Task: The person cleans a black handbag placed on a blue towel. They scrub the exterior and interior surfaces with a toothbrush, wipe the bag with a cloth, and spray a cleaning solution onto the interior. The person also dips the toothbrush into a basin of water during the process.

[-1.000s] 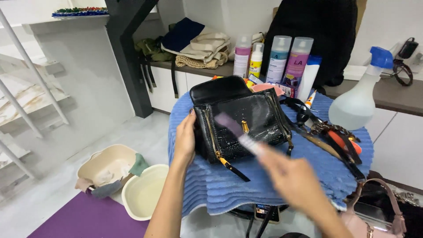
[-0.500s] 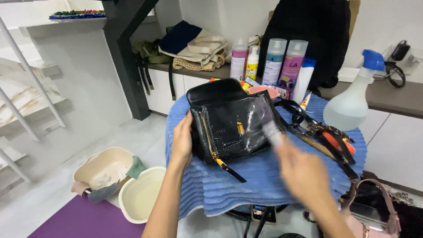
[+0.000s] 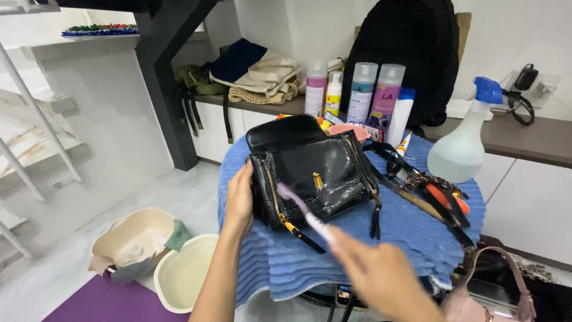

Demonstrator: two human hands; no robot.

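Observation:
A glossy black handbag (image 3: 322, 170) with gold zips and its flap open lies on a blue towel (image 3: 405, 232) over a small round table. My left hand (image 3: 239, 200) rests flat against the bag's left side and steadies it. My right hand (image 3: 381, 277), blurred by motion, holds a toothbrush (image 3: 304, 210) with a white handle; its pinkish head lies over the bag's front lower left, near the zip. The bag's black strap and clips (image 3: 417, 185) trail off to the right.
A clear spray bottle with a blue head (image 3: 465, 143) stands at the table's right, several bottles (image 3: 369, 95) behind the bag. Two beige basins (image 3: 155, 256) sit on the floor at left, a pink bag (image 3: 488, 298) at lower right. A counter with folded cloth bags runs behind.
My right hand has swept the toothbrush from the bag's right side down to its lower left. My left hand has stayed against the bag.

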